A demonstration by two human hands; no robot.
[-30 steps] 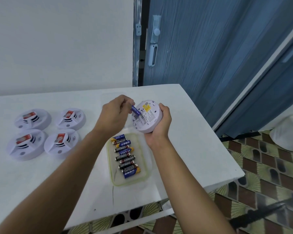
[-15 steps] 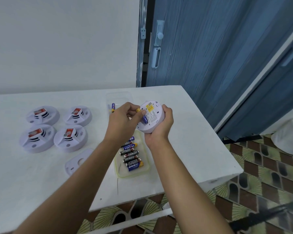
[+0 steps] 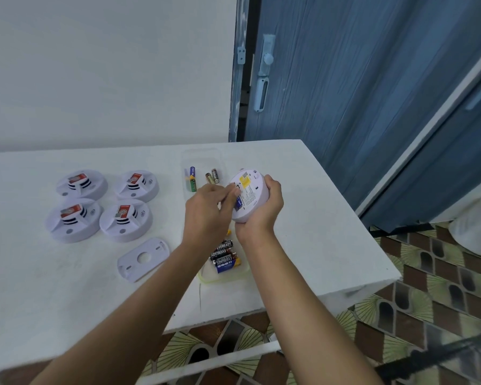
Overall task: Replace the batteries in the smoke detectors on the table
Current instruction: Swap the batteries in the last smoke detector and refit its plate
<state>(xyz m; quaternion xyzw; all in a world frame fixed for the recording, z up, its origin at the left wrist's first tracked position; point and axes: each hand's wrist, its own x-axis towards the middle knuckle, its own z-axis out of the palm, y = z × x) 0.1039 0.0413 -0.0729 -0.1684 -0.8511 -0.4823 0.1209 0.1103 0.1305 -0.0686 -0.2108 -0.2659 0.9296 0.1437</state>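
The right hand [image 3: 261, 207] is gripping the smoke detector [image 3: 249, 194] above the tabletop [image 3: 317, 218]. The left hand [image 3: 208, 209], fingers nearly closed, is now pressing the blue battery [image 3: 238, 202] into its slot; a second ago it was only approaching, so insertion seems nearly finished. The near tray [image 3: 206, 277] is holding fresh batteries [image 3: 224, 255]; the far container [image 3: 203, 157] is holding four used cells [image 3: 192, 179].

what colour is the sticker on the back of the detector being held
Yellow sticker, seen best in the head view.
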